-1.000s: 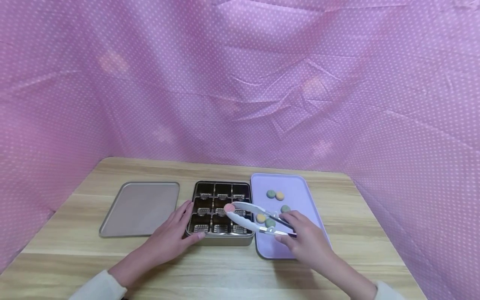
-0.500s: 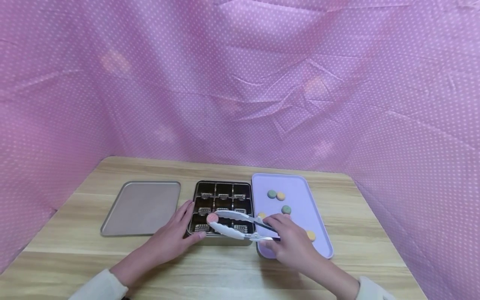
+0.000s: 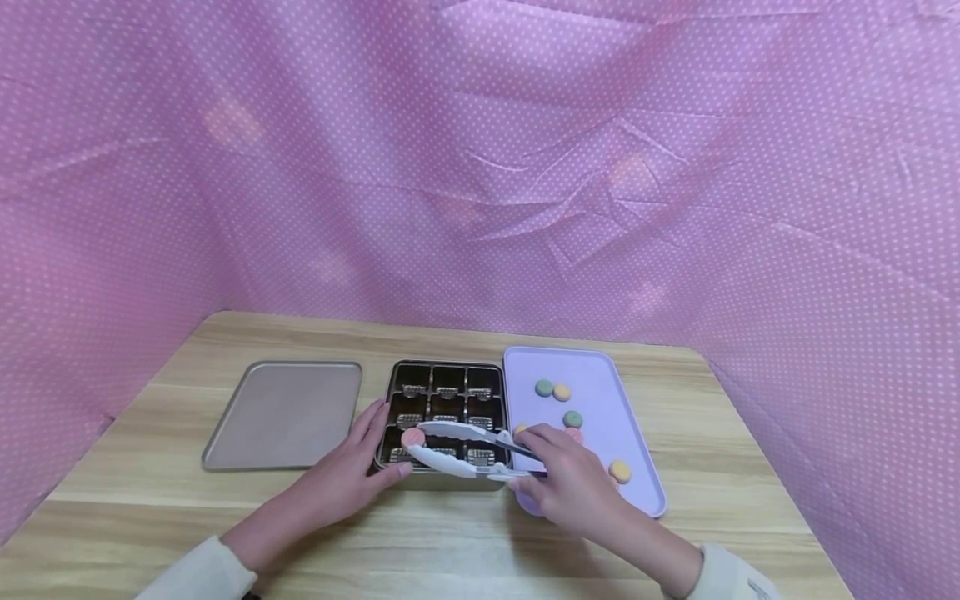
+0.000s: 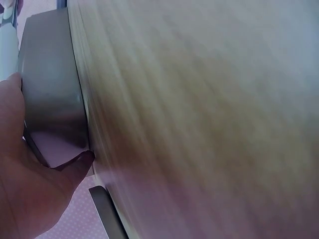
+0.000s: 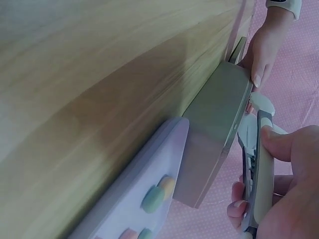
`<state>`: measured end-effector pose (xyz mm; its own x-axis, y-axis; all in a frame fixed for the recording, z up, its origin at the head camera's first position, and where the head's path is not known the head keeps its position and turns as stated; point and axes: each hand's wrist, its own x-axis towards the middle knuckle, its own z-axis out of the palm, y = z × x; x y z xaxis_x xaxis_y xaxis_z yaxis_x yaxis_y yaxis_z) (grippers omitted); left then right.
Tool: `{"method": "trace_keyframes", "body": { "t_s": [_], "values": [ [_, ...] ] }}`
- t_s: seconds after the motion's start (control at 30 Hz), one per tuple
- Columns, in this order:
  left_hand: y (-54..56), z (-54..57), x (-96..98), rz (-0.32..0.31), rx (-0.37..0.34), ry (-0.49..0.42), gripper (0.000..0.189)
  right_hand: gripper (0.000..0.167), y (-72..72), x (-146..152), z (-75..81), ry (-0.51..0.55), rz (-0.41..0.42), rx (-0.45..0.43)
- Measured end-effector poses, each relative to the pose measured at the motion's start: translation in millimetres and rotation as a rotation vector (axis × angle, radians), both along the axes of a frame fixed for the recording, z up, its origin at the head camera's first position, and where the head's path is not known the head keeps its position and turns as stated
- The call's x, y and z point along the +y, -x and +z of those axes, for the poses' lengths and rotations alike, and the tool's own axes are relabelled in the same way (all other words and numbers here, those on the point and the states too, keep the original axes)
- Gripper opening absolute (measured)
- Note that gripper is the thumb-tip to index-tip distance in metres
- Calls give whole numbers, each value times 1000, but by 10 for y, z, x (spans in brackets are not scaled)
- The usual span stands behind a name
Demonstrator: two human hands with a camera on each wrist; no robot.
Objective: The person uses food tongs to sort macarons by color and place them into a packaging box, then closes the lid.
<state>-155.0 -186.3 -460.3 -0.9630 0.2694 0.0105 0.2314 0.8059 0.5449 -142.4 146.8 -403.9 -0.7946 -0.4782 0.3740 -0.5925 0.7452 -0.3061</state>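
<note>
My right hand (image 3: 573,483) grips a pair of tongs (image 3: 450,462) with white tips and dark handles. Between the tips is a pink macaron (image 3: 412,438), held over the front-left compartment of a brown metal box (image 3: 459,482). A dark divided insert fills this box, its compartments in rows of three. My left hand (image 3: 337,475) rests against the box's left side, fingers extended along it and thumb at the front rim. In the right wrist view the tongs (image 5: 264,184) lie between thumb and fingers, and their tips partly hide the macaron.
Right of the box lies a lilac tray (image 3: 525,367) with several green, yellow and pink macarons, some hidden by my right hand. A flat brown lid (image 3: 288,417) lies to the left on the wooden table (image 3: 390,550). Pink dotted cloth (image 3: 480,167) hangs behind.
My right hand has moved left with the tongs, carrying the pink macaron from above the middle of the box to its front-left compartment. My left hand has stayed in place.
</note>
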Motion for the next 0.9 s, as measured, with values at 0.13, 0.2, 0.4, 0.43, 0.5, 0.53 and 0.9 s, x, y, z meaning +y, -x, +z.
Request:
{"method": "trace_keyframes", "body": {
  "t_s": [0.13,0.2,0.4,0.43,0.5,0.53,0.9],
  "values": [
    [-1,-3,-6,8,-10,5,107,53,20,-43,-1,9,15,-9],
    [-1,-2,-7,7,-13,7,107,52,29,-65,-2,11,23,-7],
    [-6,15,2,-1,-17,-3,107,52,54,-103,-15,13,31,17],
    [-6,17,3,-1,-18,-3,107,52,58,-105,-18,11,31,21],
    [-6,20,2,0,-19,0,107,52,66,-105,-22,4,28,25],
    [-7,22,2,1,-20,2,107,52,68,-104,-23,3,27,24],
    [-24,44,11,7,-37,7,105,55,64,-49,-10,4,-11,-19]
  ]
}}
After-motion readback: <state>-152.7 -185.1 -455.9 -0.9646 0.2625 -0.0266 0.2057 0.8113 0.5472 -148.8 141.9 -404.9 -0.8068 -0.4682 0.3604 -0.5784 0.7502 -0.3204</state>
